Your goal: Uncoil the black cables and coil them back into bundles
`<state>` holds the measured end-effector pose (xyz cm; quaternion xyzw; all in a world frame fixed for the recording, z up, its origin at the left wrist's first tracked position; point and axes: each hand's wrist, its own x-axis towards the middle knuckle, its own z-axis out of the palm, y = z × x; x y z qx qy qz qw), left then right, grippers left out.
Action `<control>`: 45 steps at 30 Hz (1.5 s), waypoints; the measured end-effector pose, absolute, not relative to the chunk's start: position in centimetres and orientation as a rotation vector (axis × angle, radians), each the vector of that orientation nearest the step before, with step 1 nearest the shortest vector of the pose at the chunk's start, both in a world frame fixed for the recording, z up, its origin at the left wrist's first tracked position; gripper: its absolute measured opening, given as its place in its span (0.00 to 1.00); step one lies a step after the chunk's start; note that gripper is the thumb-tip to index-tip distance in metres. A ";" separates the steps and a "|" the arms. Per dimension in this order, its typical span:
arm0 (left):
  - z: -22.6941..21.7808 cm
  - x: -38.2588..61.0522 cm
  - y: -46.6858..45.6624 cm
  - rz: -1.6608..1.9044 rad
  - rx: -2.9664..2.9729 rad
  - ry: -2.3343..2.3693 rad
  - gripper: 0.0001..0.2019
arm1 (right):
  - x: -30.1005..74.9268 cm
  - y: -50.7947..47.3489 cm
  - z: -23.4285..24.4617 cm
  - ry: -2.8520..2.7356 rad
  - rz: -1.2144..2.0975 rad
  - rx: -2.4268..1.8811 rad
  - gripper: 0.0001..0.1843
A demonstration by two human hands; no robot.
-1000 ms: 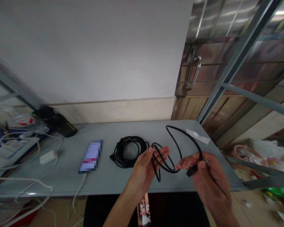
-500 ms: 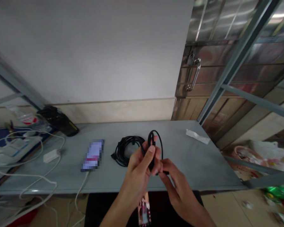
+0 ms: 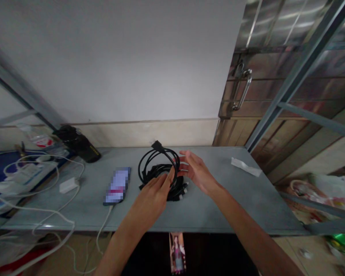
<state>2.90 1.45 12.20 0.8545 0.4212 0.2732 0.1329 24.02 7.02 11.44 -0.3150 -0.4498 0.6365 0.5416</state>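
Observation:
Looped black cable (image 3: pixel 142 158) stands partly raised over more black cable bundled on the desk, a flat black connector (image 3: pixel 157 146) sticking up at its top. My left hand (image 3: pixel 156 189) is closed on the near side of these loops, palm hidden. To the right of the coil, my right hand (image 3: pixel 197 170) has its fingers apart and holds nothing; its fingertips are close to the loops, and I cannot tell whether they touch. Small light-coloured plug ends (image 3: pixel 184 188) show at the lower right of the bundle.
On the grey desk (image 3: pixel 218 211), a phone (image 3: pixel 117 186) on a white cable lies left of the coil. Further left are a white adapter (image 3: pixel 69 185), a black bottle (image 3: pixel 79 143) and white power strips (image 3: pixel 37 174). A white strip (image 3: pixel 246 167) lies right. Another phone-like screen (image 3: pixel 177 253) shows below the desk edge.
The black cable my hands held in front of the coil is now over it, with the loops opened wider. My right hand has let go and moved up, its fingers spread.

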 end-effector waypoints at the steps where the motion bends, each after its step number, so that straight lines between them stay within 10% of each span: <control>1: 11.1 2.3 1.7 0.754 2.504 1.226 0.27 | 23.6 7.9 10.4 -1.154 1.485 -0.822 0.42; 11: 4.6 0.2 2.3 0.553 2.702 1.329 0.24 | 23.4 12.4 2.2 -2.157 0.536 -1.132 0.17; 23: 2.5 -2.0 3.2 0.670 2.698 1.347 0.19 | 24.0 11.4 1.2 -2.033 0.393 -0.963 0.25; 28: 2.6 -0.9 4.3 0.635 2.720 1.294 0.19 | 23.7 10.3 2.5 -2.301 0.327 -0.743 0.08; 45: 3.7 -4.5 8.5 0.676 2.497 1.226 0.38 | 23.1 10.1 1.3 -2.465 0.299 -0.666 0.32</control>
